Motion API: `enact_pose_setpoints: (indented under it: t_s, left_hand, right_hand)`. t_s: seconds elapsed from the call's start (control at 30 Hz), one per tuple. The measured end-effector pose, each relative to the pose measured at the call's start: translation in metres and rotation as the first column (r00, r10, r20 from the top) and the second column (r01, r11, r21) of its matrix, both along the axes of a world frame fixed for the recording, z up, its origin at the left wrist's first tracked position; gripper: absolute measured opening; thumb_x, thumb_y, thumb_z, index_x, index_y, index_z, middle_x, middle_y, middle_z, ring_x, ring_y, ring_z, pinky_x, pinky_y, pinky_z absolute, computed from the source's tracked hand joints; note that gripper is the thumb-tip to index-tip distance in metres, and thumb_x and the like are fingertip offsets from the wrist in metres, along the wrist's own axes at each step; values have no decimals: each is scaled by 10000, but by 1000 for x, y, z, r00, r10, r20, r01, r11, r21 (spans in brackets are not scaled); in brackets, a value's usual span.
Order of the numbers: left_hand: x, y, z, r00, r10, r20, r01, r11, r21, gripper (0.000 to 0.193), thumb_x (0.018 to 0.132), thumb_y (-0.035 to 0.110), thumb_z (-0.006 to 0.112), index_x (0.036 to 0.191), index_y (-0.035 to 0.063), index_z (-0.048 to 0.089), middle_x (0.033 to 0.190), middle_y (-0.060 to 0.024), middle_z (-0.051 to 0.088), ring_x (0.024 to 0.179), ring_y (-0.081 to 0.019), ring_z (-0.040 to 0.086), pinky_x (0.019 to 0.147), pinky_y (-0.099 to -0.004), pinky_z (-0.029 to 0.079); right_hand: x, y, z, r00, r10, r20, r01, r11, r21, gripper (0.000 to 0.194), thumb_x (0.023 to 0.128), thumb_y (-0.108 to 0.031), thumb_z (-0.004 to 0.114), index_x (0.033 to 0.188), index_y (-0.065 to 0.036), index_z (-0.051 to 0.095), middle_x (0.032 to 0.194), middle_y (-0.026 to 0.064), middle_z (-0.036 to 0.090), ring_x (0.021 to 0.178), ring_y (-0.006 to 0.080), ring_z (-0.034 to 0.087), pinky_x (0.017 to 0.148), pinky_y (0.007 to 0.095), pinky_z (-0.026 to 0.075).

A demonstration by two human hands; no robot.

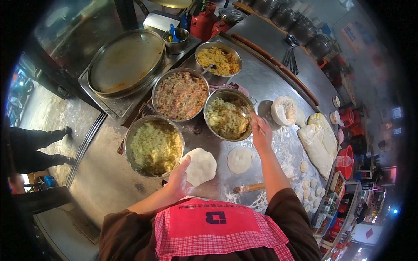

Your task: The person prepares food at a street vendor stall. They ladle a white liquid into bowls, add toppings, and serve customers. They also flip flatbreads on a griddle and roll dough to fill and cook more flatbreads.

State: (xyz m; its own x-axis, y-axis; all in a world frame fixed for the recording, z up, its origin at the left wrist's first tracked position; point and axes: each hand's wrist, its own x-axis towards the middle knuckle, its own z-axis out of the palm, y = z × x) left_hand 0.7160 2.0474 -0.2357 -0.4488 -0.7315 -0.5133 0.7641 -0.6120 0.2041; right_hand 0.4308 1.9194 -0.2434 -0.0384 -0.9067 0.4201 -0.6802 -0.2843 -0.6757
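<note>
A flat round dough wrapper [201, 166] rests on my left hand [179, 178], with the thumb over its edge. My right hand [262, 131] grips the handle of a spoon [245, 114], whose bowl end is in the steel bowl of shredded vegetable filling [228, 117]. Left of that stands a bowl of minced meat filling [181, 95]. Nearest my left hand is a larger bowl of pale green shredded filling [154, 147]. A second dough round [239, 160] lies flat on the steel table between my forearms. Behind it all is a bowl of yellow filling [218, 61].
A wooden rolling pin [251, 188] lies on the floured table. To the right are small dough pieces [313, 189], a large dough slab [318, 143] and a flour bowl [284, 111]. A round griddle [126, 62] stands at left. Someone's legs [39, 148] show beyond it.
</note>
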Motion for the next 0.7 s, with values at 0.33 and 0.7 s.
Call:
enact_pose_setpoints:
  t_s: [0.33,0.7]
  left_hand:
    - [-56,-48,-27,995,77,64,-82,992,94,496,981,410,478,1312,41,489,1271,-124,580,1152,-292,576,1000,-451,452]
    - [-66,-75,-33,981,156,-115,-160,987,-22,476,997,400,454,1267,10,498,1212,-151,607,1084,-291,617,959,-431,496]
  right_hand:
    - [17,-22,-20,884,455,-107,-458,889,-9,113,819,13,621,751,-6,533,717,166,518,665,353,540,609,431,475]
    - [18,-26,-27,786,613,-80,-541,745,390,176,925,-134,564,1016,-14,656,926,133,648,771,335,605,671,414,490]
